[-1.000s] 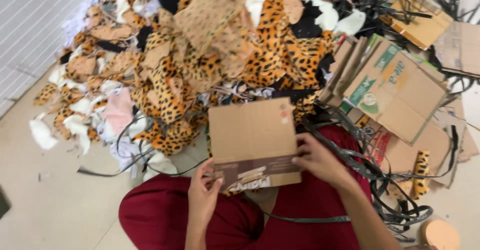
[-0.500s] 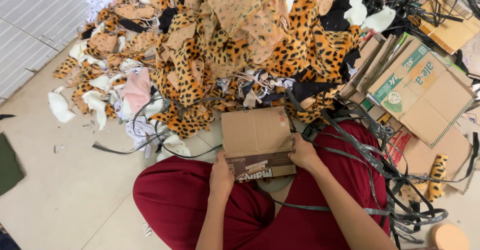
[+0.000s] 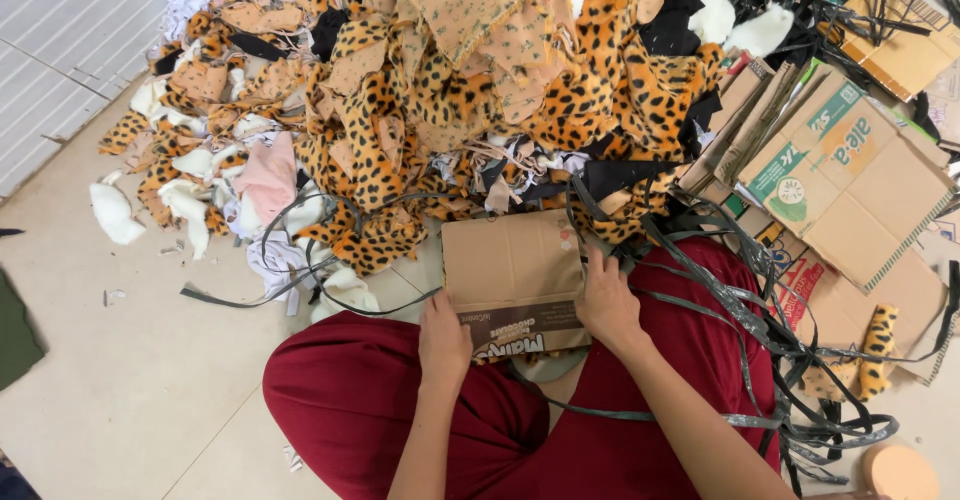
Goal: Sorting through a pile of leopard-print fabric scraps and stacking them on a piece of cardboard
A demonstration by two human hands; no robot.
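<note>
Your left hand (image 3: 444, 337) and right hand (image 3: 606, 305) each grasp a side edge of the flattened cardboard piece (image 3: 512, 272), which lies across your lap in red trousers (image 3: 360, 400), just below the heap of leopard-print fabric scraps (image 3: 450, 100); grey plastic straps (image 3: 760, 320) trail beside it

Brown cardboard piece (image 3: 515, 270) in lap; flattened green-printed cartons (image 3: 850, 175) right.

A worker in deep maroon trousers (image 3: 360, 400), the plain fabric creasing over both knees; both forearms are bare, with no sleeves, watch or bracelets visible, and the left hand (image 3: 445, 340) and right hand (image 3: 607, 305) are ungloved.
</note>
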